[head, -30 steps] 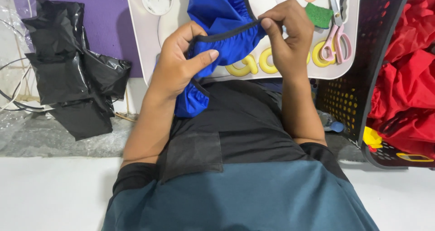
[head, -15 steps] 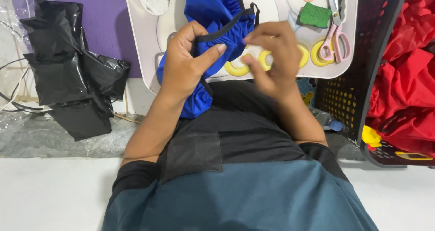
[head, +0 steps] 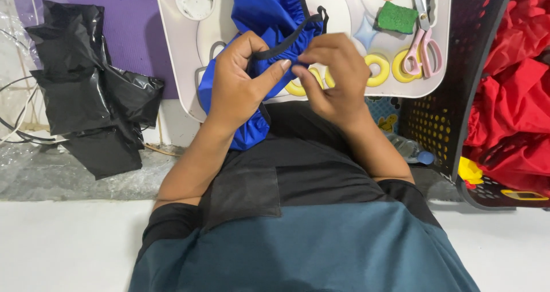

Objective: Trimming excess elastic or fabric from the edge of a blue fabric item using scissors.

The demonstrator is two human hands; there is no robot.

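While you sit over the white plastic lap tray [head: 177, 68], one gathered blue fabric piece [head: 260, 17] with one black elastic strap [head: 289, 40] lies across the tray and hangs off its near edge onto your lap. Your left hand [head: 238, 88] is closed on the fabric, thumb pressed against the gathered edge below the strap, wrist bent inward. Your right hand [head: 335, 77] pinches the same edge just beside the left thumb, fingers curled, forearm angled up from your body. On the tray you have one pair of pink-handled scissors [head: 423, 42], one green sponge block [head: 397, 18] and one white round cup [head: 195, 0]. One dark perforated basket [head: 452, 120] holds red cloth [head: 510, 97] at your right; crumpled black plastic sheeting [head: 91, 103] lies at your left.
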